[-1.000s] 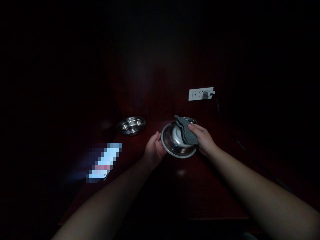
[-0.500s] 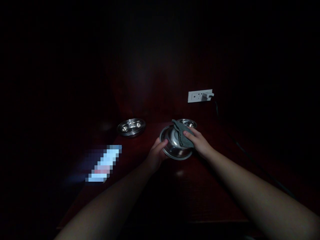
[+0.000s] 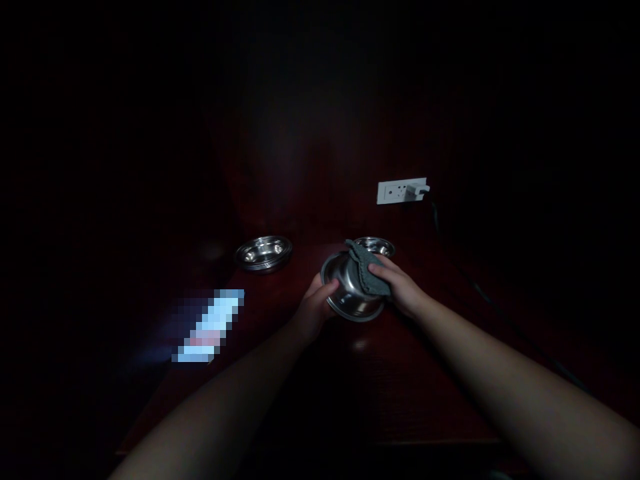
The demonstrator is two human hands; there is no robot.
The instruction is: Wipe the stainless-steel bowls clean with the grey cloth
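Observation:
A shiny metal bowl (image 3: 353,300) is held tilted above the dark red table, its outer side and base turned up toward me. My left hand (image 3: 316,308) grips its rim on the left, thumb lying on the outer wall. Pressed against the bowl's base is a grey-green cloth (image 3: 369,270), closed in my right hand (image 3: 400,283). The fingers of that hand are partly hidden behind the cloth. Just behind the cloth, another metal bowl (image 3: 380,247) stands on the table, partly covered from view.
Stacked metal bowls (image 3: 264,255) stand at the back left of the table (image 3: 390,380). A bright, pixelated screen-like object (image 3: 210,330) lies at the left. On the wall, a white socket plate (image 3: 393,193) holds a plug, and a dark cable (image 3: 480,293) runs down the right.
Very little differs. The cloth and my right hand have shifted slightly on the bowl's base, and the whole view has moved a touch.

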